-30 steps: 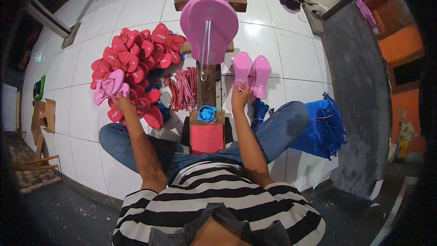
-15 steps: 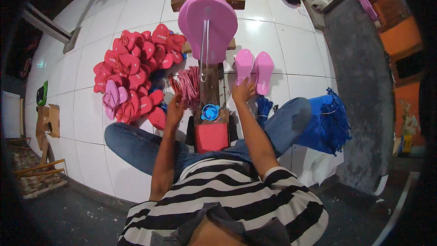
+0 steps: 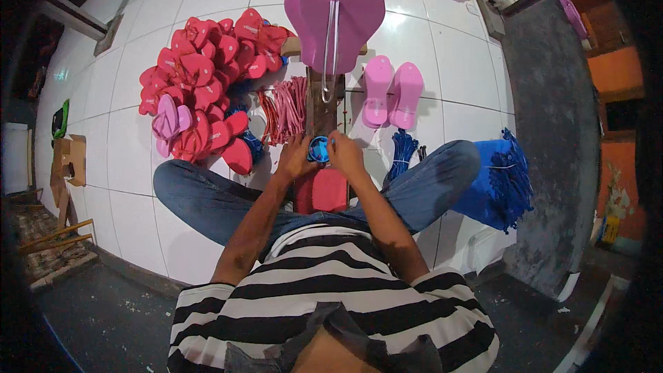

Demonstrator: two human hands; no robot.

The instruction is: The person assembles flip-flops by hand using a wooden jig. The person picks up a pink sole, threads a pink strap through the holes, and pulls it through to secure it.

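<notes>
A small blue bowl (image 3: 319, 148) sits on the narrow wooden bench in front of me. At its left side my left hand (image 3: 297, 157) has its fingers curled against the rim. From the right my right hand (image 3: 344, 155) closes at the opposite rim, fingertips pressed together; anything small in them is hidden. Ahead stands a stack of pink flip-flop soles (image 3: 333, 14), with a thin pale metal prong or cord hanging in front. Right of the bench lie two pink soles, the left one (image 3: 378, 90) and the right one (image 3: 407, 95). Neither is touched.
Red flip-flops (image 3: 200, 76) are heaped on the left, a lilac pair (image 3: 169, 119) among them. Pink and red straps (image 3: 290, 107) lie beside the wooden bench (image 3: 322, 116). Blue strap bundles (image 3: 402, 152) and a blue bag-like pile (image 3: 497, 183) are at my right. A red pad (image 3: 321, 190) covers the bench's near end.
My right hand has left the pink sole and come to the blue bowl. My left hand has moved right from beside the straps to the bowl. The view has shifted slightly.
</notes>
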